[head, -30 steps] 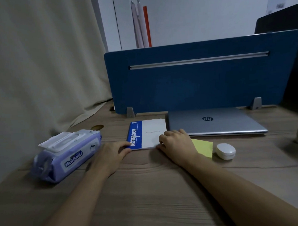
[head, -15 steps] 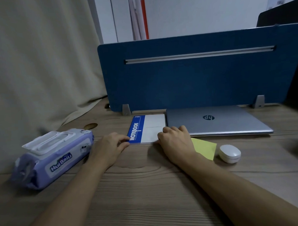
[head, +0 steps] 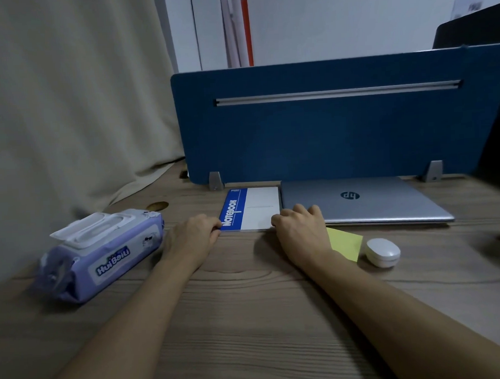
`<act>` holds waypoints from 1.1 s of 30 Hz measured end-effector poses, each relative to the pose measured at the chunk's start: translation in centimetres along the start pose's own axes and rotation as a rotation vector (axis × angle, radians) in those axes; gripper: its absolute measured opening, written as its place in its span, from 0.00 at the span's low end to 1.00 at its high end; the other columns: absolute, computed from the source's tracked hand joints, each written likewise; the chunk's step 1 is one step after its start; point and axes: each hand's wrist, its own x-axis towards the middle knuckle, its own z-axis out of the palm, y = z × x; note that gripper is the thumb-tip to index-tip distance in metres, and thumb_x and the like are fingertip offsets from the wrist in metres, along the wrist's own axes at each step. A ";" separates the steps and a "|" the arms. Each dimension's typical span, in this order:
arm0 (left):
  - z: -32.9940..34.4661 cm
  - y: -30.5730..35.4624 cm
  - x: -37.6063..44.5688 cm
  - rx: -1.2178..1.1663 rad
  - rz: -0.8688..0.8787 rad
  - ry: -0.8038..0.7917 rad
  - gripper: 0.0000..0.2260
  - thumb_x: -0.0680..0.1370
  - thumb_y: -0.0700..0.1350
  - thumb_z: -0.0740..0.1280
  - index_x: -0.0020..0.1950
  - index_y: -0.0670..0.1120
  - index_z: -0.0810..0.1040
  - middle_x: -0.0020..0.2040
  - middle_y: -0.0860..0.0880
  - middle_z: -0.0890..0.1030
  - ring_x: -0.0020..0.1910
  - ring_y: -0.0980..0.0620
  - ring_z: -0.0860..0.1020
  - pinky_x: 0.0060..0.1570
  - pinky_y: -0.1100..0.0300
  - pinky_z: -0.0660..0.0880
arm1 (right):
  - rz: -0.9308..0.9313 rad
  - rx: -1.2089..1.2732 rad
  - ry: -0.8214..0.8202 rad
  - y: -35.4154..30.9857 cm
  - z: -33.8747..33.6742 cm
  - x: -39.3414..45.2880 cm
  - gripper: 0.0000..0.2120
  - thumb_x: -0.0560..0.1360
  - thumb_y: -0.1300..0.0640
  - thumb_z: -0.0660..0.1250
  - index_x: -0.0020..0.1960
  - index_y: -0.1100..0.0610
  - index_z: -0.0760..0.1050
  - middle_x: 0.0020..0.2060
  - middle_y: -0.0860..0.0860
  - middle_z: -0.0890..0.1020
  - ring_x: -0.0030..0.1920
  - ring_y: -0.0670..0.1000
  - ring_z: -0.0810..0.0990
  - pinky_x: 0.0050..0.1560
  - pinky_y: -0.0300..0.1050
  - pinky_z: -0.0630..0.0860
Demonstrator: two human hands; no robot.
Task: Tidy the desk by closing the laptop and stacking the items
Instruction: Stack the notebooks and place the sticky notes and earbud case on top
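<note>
A blue-and-white notebook lies flat on the wooden desk, just left of a closed silver laptop. My left hand grips the notebook's near left corner, fingers curled on its blue spine. On the near right corner rests my right hand, fingers bent over the edge and touching the laptop's front left corner. A yellow sticky pad lies partly under my right wrist. A white earbud case sits to its right. A purple wet-wipes pack lies at the left.
A blue divider panel stands on metal feet right behind the notebook and laptop. A beige curtain hangs at the left, reaching the desk. A round cable hole sits behind the wipes. Some pale object shows at the right edge.
Both hands have pushed the notebook a little farther back toward the divider, alongside the laptop. The camera has dipped slightly.
</note>
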 end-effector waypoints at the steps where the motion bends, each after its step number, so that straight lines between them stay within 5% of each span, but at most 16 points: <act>1: -0.1 0.2 -0.3 -0.008 0.004 0.012 0.11 0.80 0.52 0.63 0.61 0.53 0.76 0.56 0.51 0.79 0.51 0.54 0.76 0.43 0.58 0.74 | -0.003 -0.007 -0.001 0.1 -0.2 -0.2 0.05 0.78 0.55 0.63 0.50 0.52 0.78 0.43 0.49 0.80 0.45 0.53 0.73 0.45 0.49 0.61; 14: -2.6 9.1 -8.1 -0.255 0.048 -0.035 0.16 0.78 0.55 0.66 0.65 0.56 0.74 0.62 0.57 0.76 0.59 0.57 0.74 0.56 0.54 0.76 | 0.052 0.005 -0.006 1.8 -4.1 -6.8 0.12 0.78 0.48 0.61 0.56 0.50 0.79 0.54 0.49 0.82 0.56 0.55 0.75 0.55 0.54 0.65; 22: -3.1 13.4 -11.3 -0.345 0.070 -0.099 0.20 0.77 0.60 0.65 0.68 0.60 0.69 0.63 0.59 0.76 0.61 0.58 0.73 0.59 0.53 0.74 | 0.291 0.173 -0.106 8.4 -6.4 -13.0 0.23 0.74 0.39 0.65 0.67 0.45 0.72 0.66 0.48 0.74 0.66 0.57 0.67 0.61 0.55 0.67; 27: -2.8 15.1 -10.9 -0.363 0.023 -0.152 0.27 0.75 0.63 0.65 0.72 0.58 0.65 0.66 0.57 0.73 0.64 0.56 0.72 0.64 0.48 0.72 | 0.391 0.457 -0.131 11.0 -6.6 -13.8 0.24 0.73 0.45 0.71 0.66 0.50 0.73 0.65 0.53 0.73 0.63 0.58 0.70 0.61 0.50 0.68; 33: -1.7 17.8 -8.7 -0.267 0.007 -0.176 0.32 0.74 0.67 0.62 0.74 0.57 0.61 0.72 0.55 0.70 0.70 0.51 0.68 0.68 0.42 0.66 | 0.404 0.558 -0.152 11.8 -5.9 -12.6 0.16 0.74 0.48 0.70 0.59 0.49 0.72 0.58 0.53 0.78 0.55 0.56 0.75 0.55 0.55 0.74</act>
